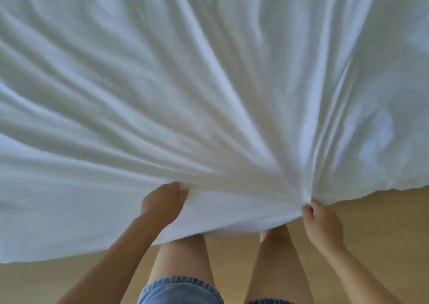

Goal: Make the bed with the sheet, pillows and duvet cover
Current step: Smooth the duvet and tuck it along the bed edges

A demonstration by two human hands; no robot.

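White sheet (209, 83): plain, no print, fills most of the view. Can't tell if it's the sheet or the duvet cover. Not lying flat: pulled taut, deep folds fanning out from 2 bunch pts on the near edge. Strongest fan converges at the R pt, pinched in right hand (322, 222). L pt gripped by left hand (162, 204), fingers curled into the cloth. Edge btw the grips sags in a shallow curve. Outside the grips, the edge drops low on the L and sits higher on the R. Pic soft, weave unreadable.
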